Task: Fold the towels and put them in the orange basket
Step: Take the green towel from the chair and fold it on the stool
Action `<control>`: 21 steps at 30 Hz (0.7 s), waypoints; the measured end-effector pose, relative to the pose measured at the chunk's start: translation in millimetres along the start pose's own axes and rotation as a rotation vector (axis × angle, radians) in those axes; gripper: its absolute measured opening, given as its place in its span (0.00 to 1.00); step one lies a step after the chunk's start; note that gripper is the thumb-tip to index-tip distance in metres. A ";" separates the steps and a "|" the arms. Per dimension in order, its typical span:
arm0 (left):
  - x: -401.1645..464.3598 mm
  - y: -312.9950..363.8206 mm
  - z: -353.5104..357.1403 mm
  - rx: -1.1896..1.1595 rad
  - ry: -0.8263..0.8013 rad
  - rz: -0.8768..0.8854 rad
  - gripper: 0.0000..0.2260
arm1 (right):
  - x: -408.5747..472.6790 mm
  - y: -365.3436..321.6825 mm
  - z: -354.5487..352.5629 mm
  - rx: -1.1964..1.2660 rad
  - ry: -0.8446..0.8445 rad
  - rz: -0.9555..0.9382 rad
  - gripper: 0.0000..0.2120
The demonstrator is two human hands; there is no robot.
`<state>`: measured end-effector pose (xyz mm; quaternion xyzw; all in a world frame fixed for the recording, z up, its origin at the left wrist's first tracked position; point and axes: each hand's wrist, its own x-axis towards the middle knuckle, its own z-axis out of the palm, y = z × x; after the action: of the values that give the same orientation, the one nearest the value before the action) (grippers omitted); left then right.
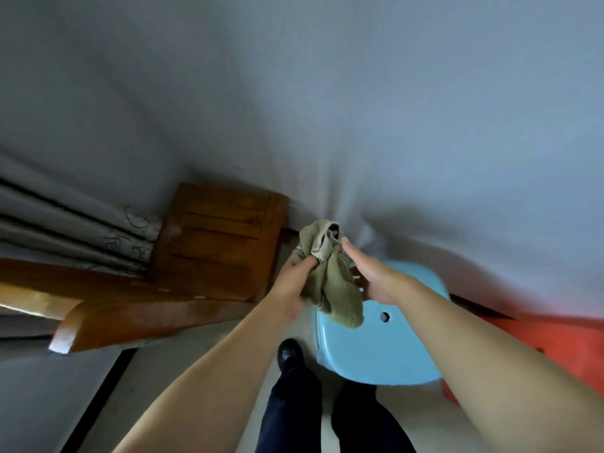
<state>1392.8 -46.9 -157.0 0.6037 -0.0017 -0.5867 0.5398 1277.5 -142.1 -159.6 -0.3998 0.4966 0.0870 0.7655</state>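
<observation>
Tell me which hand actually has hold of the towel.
The left hand: its fingers curl round the bunched olive towel and grip it. The right hand is beside the towel with fingers straight, gripping nothing.

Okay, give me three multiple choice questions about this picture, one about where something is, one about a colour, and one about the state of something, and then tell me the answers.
1. Where is the towel?
A. Flat on the stool
B. Held up in the air above the stool
C. Inside the basket

2. What colour is the stool?
A. Light blue
B. White
C. Brown

3. What state is the towel in?
A. Neatly folded
B. Spread out flat
C. Bunched up and hanging

Answers:
1. B, the left hand has a grip on it above the stool, and the right hand reaches toward it with straight fingers.
2. A, its seat is plainly light blue.
3. C, the cloth is crumpled and droops from the left hand.
</observation>
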 end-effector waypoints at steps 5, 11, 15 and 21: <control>-60.3 19.7 40.2 0.167 -0.113 0.118 0.08 | -64.2 -18.7 6.3 0.208 -0.081 -0.107 0.28; -99.1 37.9 61.1 0.474 -0.093 0.277 0.12 | -116.3 -12.5 -3.5 0.315 0.092 -0.226 0.17; -116.5 57.0 76.8 0.516 -0.113 0.379 0.11 | -154.3 -16.9 -16.6 0.337 0.126 -0.345 0.20; -145.9 71.5 101.8 0.605 -0.395 0.404 0.11 | -202.3 -27.7 -18.1 0.224 -0.027 -0.366 0.32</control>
<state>1320.2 -50.2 20.4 0.5987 -0.3962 -0.5463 0.4315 1180.2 -119.8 19.5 -0.3944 0.4118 -0.1040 0.8149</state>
